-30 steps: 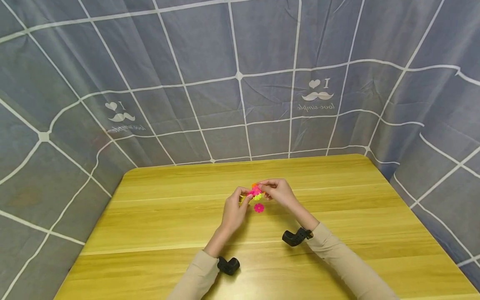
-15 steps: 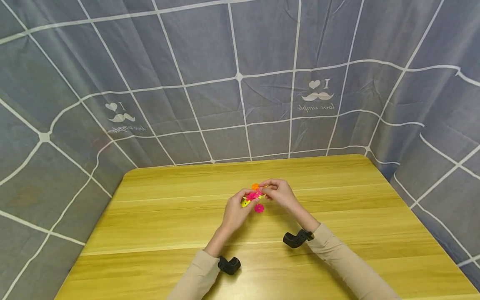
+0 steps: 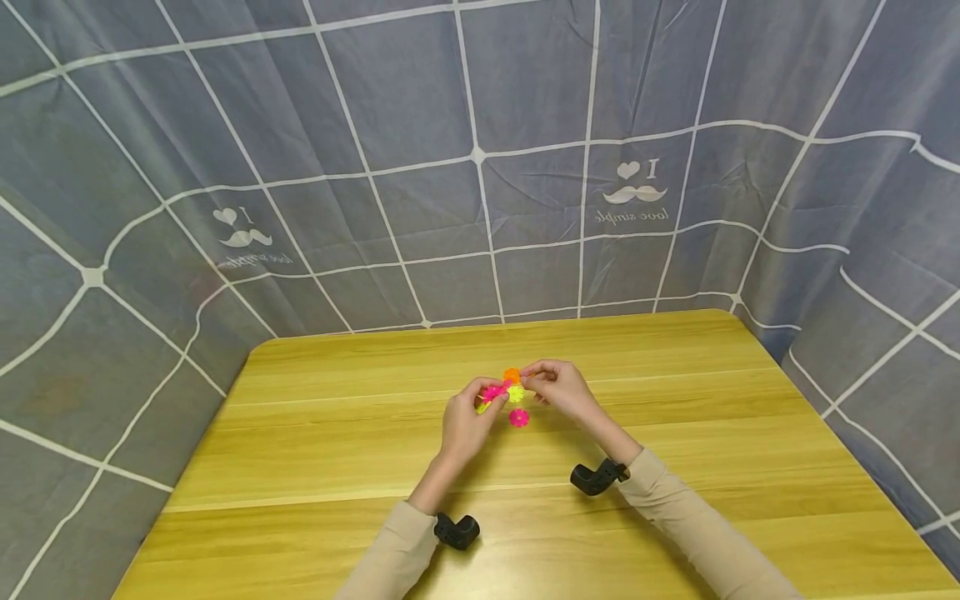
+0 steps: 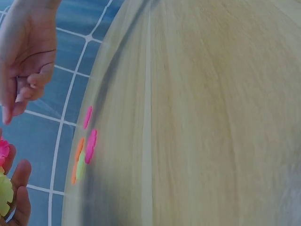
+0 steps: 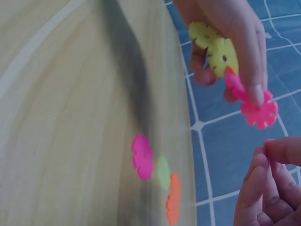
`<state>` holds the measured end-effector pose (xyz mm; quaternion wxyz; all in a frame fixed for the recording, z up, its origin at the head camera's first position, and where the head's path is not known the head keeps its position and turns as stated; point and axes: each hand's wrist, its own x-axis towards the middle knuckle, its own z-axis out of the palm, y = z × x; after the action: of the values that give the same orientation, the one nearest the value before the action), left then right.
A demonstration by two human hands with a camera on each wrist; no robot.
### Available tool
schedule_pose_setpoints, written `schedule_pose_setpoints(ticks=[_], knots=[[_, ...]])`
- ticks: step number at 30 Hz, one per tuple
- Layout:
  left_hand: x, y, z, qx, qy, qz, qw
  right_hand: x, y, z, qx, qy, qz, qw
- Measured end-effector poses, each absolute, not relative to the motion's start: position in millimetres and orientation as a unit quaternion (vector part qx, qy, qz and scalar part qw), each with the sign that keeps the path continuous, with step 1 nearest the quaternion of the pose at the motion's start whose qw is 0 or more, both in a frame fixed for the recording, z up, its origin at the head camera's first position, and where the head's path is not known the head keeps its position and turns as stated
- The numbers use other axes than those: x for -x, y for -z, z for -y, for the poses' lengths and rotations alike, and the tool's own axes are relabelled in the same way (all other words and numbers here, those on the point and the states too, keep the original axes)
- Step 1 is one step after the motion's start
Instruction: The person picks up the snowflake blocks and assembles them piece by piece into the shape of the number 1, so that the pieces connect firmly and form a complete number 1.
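Observation:
My left hand (image 3: 468, 421) pinches several flower-shaped plastic snap discs joined together. In the right wrist view the same hand (image 5: 235, 28) has yellow discs (image 5: 223, 56) against its palm side and a pink disc (image 5: 260, 110) under a fingertip. Close to that pink disc, my right hand (image 3: 558, 387) is raised with its fingers curled. Its thumb and index fingertip meet, and nothing shows between them in the right wrist view. Beneath both hands lie an orange disc (image 3: 512, 375), a yellow-green disc (image 3: 516, 393) and a magenta disc (image 3: 519, 417).
Another pink disc (image 4: 88, 117) lies on the wooden table (image 3: 337, 450), apart from the others in the left wrist view. A grey curtain with white lines (image 3: 420, 208) hangs behind the table and along its sides. Black cameras (image 3: 457, 532) are strapped at both wrists.
The hands have parted slightly, with the joined discs now on the left-hand side. The right fingertips no longer touch the pink disc. The orange and yellow-green discs show more fully.

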<state>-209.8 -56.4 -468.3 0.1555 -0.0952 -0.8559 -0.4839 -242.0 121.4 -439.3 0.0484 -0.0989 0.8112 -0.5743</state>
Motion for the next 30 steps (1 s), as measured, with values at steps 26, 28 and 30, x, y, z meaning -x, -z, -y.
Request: schedule_pose_setpoints(ticks=[26,28,30], knots=[[208.4,465.4,64.0,0.067,0.499,0.849,0.159,245.5,468.3,-111.5,0.096,0.366,-0.921,0.096],[208.6,465.7,64.1,0.067,0.499,0.849,0.159,244.6,467.1,-110.6,0.092,0.35,-0.927,0.099],[208.7,465.7,64.3,0.068,0.499,0.849,0.159,244.3,466.8,-110.4,0.092,0.335,-0.932,0.102]])
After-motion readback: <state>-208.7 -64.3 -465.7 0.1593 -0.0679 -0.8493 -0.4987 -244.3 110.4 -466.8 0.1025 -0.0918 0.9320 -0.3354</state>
